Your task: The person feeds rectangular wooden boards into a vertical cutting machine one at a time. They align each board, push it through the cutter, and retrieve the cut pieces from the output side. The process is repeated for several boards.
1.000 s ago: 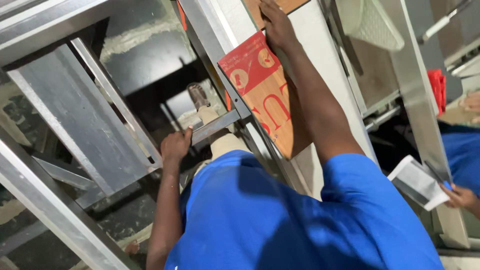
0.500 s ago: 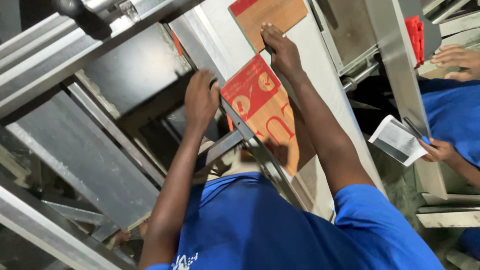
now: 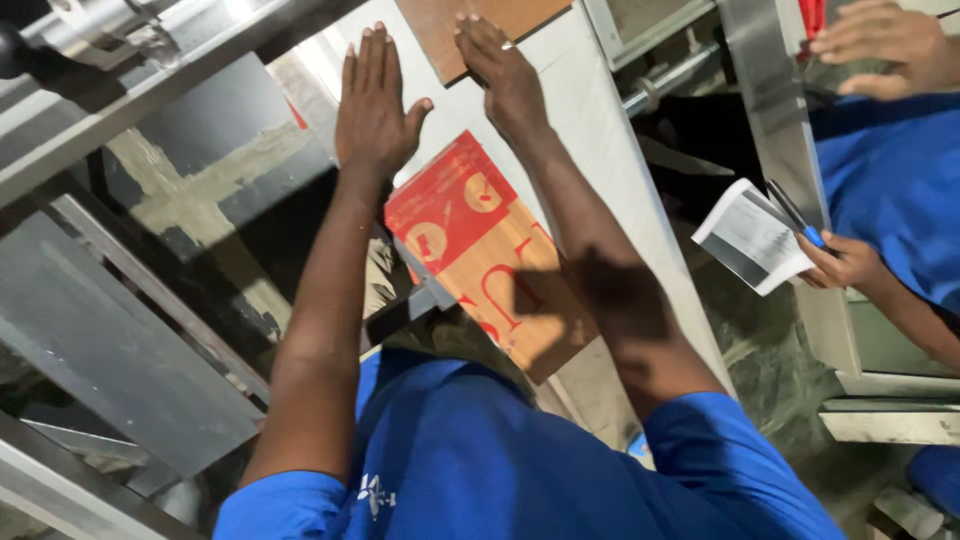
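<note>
Flat carton [image 3: 490, 250]: a flattened cardboard piece, red print on its upper part and plain brown below, lying on the pale sloped panel [image 3: 590, 130] between the person's two forearms. Its lower end runs down toward the blue shirt.
Brown board [image 3: 440, 30]: a second brown cardboard piece at the top edge of the panel, well above the flat carton.
Left hand [image 3: 372, 95]: laid flat, palm down, fingers straight and close together with the thumb spread out, pressed at the left edge of the panel just above the carton's red corner. It holds nothing.
Right hand [image 3: 505, 70]: fingers bent and resting on the lower edge of the brown board, where it meets the panel; whether it grips the board or only presses on it I cannot tell.
Change: half a second ago the left hand was lower, at the dark metal bar beside the carton; it has now come up onto the panel beside the right hand, which has stayed at the board. Both hands are now up at the top of the panel, and the carton lies untouched below them.
Surroundings: grey metal frame rails [image 3: 130, 330] to the left. At the right edge a co-worker in blue holds a folded paper [image 3: 750, 235] and a pen in one hand [image 3: 850, 262]; another hand [image 3: 880, 45] rests near the top right corner.
</note>
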